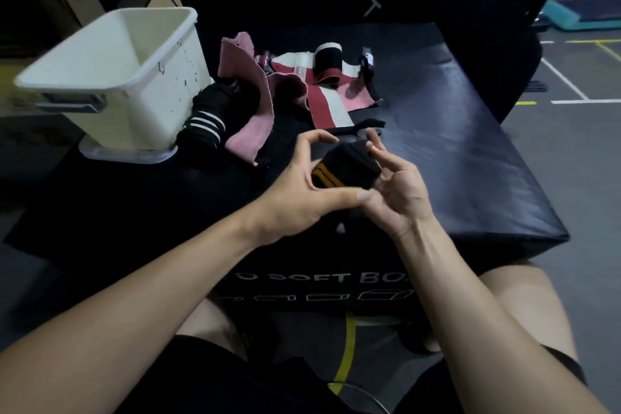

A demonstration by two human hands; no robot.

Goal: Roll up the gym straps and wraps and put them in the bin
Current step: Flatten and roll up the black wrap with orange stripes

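Bare forearms reached forward over the person's dark shorts toward the padded black surface (470, 151). Both hands met over its near edge around a black wrap with orange stripes (342, 166), rolled into a compact bundle. The left hand (302, 191) curled its thumb and forefinger around the roll's left end, while the right hand (400, 191) cupped the other end with its fingers (376, 144) partly spread and touching the top. A thin black tail (361, 126) lay on the surface just beyond the roll; whether it belonged to this wrap could not be told.

By the look of it, this one wrap was nearly finished being rolled, yet it had not gone into the bin. The white bin (111, 77) stood at the far left of the surface, tilted in the view, and what showed of its inside looked empty. Beside it lay a black wrap with white stripes (203, 121), bunched rather than neatly rolled. A pink strap (248, 94) sprawled loose next to that, and a red-and-white band (319, 91) stretched flat behind, with a black-and-white piece (328, 60) and a black strap (368, 74) near it. Most of the job therefore seemed to remain: several pieces unrolled, none visibly binned.
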